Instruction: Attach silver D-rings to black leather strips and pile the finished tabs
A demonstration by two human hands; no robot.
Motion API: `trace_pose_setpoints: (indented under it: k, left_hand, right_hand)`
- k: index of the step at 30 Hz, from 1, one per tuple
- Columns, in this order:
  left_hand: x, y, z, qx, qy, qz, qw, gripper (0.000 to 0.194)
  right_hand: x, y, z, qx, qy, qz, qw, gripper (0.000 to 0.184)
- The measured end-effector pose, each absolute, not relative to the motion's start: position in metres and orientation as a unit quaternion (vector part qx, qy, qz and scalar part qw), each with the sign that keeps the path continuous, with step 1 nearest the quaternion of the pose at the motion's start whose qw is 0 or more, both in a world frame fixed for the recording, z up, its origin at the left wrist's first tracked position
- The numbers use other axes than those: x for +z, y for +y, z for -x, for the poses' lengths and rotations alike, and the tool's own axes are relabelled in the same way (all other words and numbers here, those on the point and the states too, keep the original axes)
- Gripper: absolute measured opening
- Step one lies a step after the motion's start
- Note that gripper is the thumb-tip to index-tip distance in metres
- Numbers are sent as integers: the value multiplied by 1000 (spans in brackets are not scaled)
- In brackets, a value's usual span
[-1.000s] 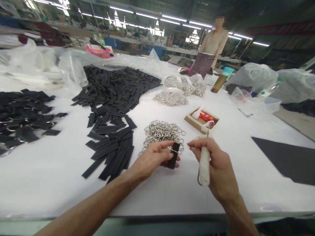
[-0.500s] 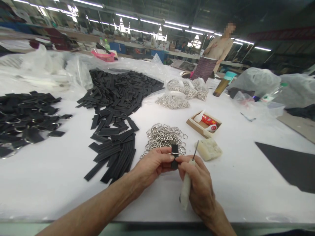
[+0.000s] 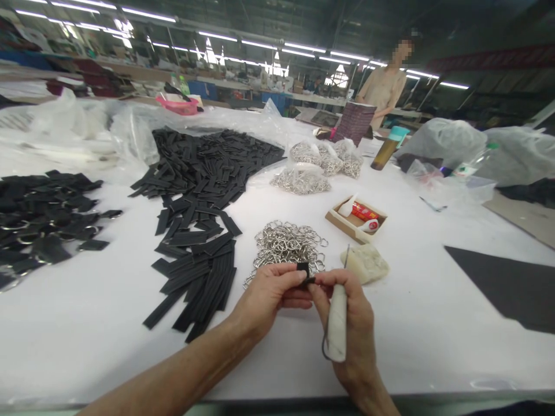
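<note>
My left hand [image 3: 266, 297] pinches a short black strip [image 3: 302, 268] between thumb and fingers, just in front of a pile of silver metal rings [image 3: 288, 242]. The strip is bent, with one end upright and the other turned toward my right hand [image 3: 358, 318]. Thumb and forefinger of that hand touch the strip's near end. The same hand also holds an awl-like tool [image 3: 337, 326] with a pale handle and a thin metal shaft pointing up. Any ring on the strip is hidden by my fingers. Left of my hands lie many loose black strips [image 3: 208, 277].
At far left is a heap of black strips with rings [image 3: 39, 219]. Bagged rings [image 3: 301, 178], a cardboard tray [image 3: 342, 222] with a red tube, and a yellowish block [image 3: 368, 263] lie ahead and right. A bottle [image 3: 388, 150] and another person [image 3: 384, 86] are farther back.
The black strip, upright and flat with a ring across it before, is now folded over between my fingers. My right hand has turned, bringing the tool's handle more upright.
</note>
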State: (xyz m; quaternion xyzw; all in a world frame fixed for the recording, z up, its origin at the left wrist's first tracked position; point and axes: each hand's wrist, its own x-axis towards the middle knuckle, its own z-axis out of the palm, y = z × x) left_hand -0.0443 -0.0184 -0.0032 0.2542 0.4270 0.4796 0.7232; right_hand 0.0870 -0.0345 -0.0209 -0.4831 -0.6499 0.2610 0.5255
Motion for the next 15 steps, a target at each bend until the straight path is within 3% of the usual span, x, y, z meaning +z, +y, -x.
trace_pose_setpoints:
  k: [15]
  left_hand:
    - [2,-25,44,486,419,-391,660,14]
  right_hand:
    - [-5,-27,-83,397,-568,522,497,13]
